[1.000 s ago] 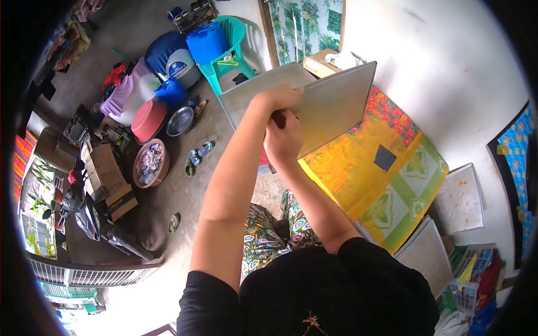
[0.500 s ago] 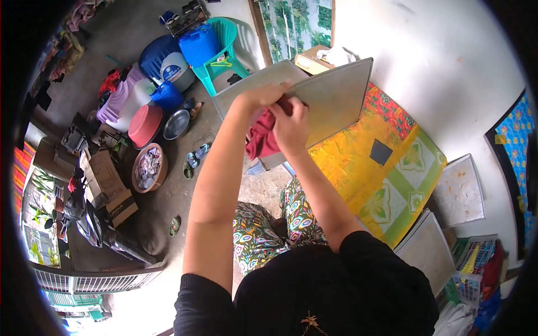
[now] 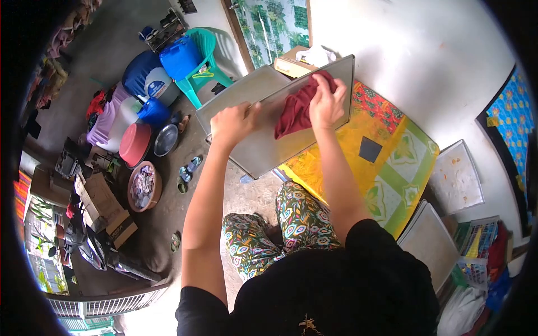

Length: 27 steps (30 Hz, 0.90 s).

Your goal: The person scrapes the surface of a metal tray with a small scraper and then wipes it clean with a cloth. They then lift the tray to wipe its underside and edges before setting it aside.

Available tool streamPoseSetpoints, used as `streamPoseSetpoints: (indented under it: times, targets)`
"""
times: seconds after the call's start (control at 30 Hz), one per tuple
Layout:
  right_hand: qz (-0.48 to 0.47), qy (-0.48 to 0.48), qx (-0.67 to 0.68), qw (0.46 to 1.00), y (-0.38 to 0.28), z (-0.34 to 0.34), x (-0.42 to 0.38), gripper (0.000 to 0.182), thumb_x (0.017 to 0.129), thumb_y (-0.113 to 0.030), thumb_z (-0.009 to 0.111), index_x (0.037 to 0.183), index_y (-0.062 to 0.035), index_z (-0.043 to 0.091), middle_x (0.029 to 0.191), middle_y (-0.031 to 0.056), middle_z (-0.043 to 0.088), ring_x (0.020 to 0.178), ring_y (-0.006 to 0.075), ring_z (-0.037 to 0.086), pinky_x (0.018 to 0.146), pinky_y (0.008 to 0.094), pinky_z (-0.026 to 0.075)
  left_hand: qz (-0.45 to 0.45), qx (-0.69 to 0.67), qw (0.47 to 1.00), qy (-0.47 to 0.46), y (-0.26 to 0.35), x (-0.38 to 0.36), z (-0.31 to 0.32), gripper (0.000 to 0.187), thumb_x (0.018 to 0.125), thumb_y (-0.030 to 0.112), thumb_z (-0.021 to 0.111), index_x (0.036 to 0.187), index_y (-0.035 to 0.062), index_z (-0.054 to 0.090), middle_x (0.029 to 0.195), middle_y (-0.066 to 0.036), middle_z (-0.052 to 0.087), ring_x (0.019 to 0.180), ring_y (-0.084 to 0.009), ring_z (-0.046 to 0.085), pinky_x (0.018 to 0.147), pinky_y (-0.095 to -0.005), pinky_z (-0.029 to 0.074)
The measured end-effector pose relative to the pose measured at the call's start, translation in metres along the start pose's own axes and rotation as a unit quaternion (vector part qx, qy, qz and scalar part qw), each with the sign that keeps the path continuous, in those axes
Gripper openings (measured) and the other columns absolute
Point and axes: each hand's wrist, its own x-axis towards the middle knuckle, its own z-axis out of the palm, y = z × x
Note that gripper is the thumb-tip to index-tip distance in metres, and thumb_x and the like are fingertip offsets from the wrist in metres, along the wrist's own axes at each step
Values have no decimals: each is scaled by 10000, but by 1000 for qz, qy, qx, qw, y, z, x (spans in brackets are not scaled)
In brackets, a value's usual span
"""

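Observation:
A flat metal tray (image 3: 260,154) stands tilted in front of me. My left hand (image 3: 232,122) grips its upper left edge, thumb toward the middle and the other fingers partly hidden. My right hand (image 3: 328,103) holds a dark red cloth (image 3: 295,115) against the tray's face, near its upper right part. The cloth is bunched under the fingers and hangs down toward the left. Behind this tray lies another metal tray (image 3: 238,89).
A table with a yellow patterned cover (image 3: 342,157) is at my right, with a dark square (image 3: 370,149) on it. More trays (image 3: 428,241) lean at the lower right. A green chair (image 3: 193,87), basins (image 3: 144,187) and slippers (image 3: 194,163) are at the left.
My right hand has moved right and up across the tray with the red cloth. My left hand has shifted left and down along the edge, apart from the right. The view has shifted slightly.

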Motion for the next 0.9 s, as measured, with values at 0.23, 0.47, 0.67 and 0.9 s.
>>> streamPoseSetpoints:
  times: [0.23, 0.47, 0.67, 0.9]
  targets:
    - [119, -11, 5, 993, 20, 6, 63, 289, 913, -201, 570, 1122, -390, 636, 1152, 54, 487, 994, 301, 599, 717, 458, 513, -5, 6, 998, 69, -19, -19, 10, 406, 953, 478, 490, 818, 125, 639, 707, -140, 652, 730, -360, 646, 628, -464, 484]
    - [195, -45, 39, 979, 16, 4, 88, 237, 930, -238, 553, 1119, -335, 659, 1163, 59, 480, 981, 310, 601, 753, 475, 509, 4, -7, 994, 106, -21, -28, 12, 351, 948, 441, 516, 828, 136, 643, 683, -150, 660, 676, -384, 654, 608, -492, 508]
    - [236, -135, 26, 962, 3, -7, 106, 294, 919, -298, 536, 1190, -304, 647, 1176, 115, 515, 991, 350, 616, 821, 483, 503, -8, -1, 993, 117, -20, -29, 12, 358, 947, 444, 517, 820, 131, 636, 683, -150, 660, 671, -382, 652, 604, -488, 507]
    - [236, -147, 0, 961, 46, 9, 68, 358, 901, -315, 518, 1236, -252, 629, 1203, 187, 527, 1078, 392, 580, 909, 487, 469, -19, -13, 991, 135, -36, -32, 21, 352, 945, 450, 525, 810, 141, 626, 674, -151, 651, 667, -386, 648, 590, -490, 496]
